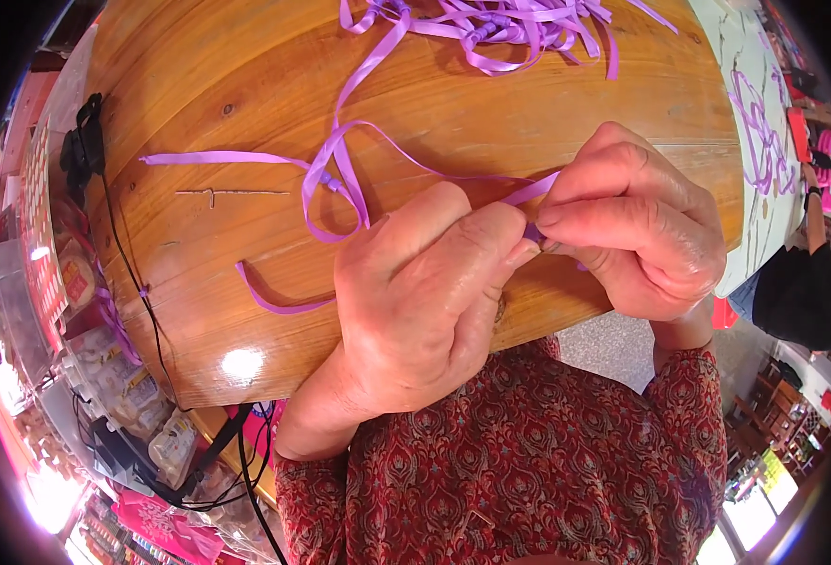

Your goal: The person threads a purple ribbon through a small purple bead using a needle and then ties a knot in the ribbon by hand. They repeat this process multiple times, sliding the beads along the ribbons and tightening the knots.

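Observation:
My left hand (434, 282) and my right hand (637, 226) meet above the near edge of the wooden table. Both are closed, pinching a purple ribbon (531, 191) between them at a small darker purple part. That part is mostly covered by my fingertips. From the pinch the ribbon runs left in a loop (314, 202) on the table, with a small purple piece on it. One ribbon end (203, 157) lies at the left, and another curled length (279, 306) comes out beside my left hand. A thin twisted wire hook (236, 193) rests on the table.
A heap of purple ribbons (529, 28) lies at the far side of the wooden table (199, 85). More purple ribbon (764, 141) lies on a white marbled surface at right. A black cable (119, 226) runs down the left edge, near plastic boxes and bags. Another person (802, 282) stands at far right.

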{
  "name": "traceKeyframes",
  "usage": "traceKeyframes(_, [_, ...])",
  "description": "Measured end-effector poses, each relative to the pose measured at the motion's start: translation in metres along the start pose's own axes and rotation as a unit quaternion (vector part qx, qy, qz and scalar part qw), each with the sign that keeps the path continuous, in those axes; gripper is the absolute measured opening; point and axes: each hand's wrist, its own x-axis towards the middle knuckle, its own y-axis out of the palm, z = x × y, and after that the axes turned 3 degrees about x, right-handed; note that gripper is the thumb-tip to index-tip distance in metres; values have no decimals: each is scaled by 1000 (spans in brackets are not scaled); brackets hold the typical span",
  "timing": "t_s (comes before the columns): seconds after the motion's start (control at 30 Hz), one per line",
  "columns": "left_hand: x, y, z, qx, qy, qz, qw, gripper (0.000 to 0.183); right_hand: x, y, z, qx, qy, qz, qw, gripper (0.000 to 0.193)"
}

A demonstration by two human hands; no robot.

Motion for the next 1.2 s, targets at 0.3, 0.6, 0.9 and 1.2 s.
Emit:
traceKeyframes(0.3, [-4, 5, -2, 37, 7, -13, 999, 14, 0, 2, 0, -9, -19, -5, 1000, 20])
traceKeyframes(0.6, [1, 7, 6, -71, 3, -47, 996, 16, 1, -2, -3, 213, 162, -35, 963, 34])
traceKeyframes(0.9, [1, 6, 1, -41, 5, -53, 998, 18, 1, -7, -6, 123, 79, -27, 989, 39])
traceKeyframes(1.2, [3, 6, 2, -16, 40, -68, 997, 16, 3, -6, -7, 87, 38, -32, 995, 29])
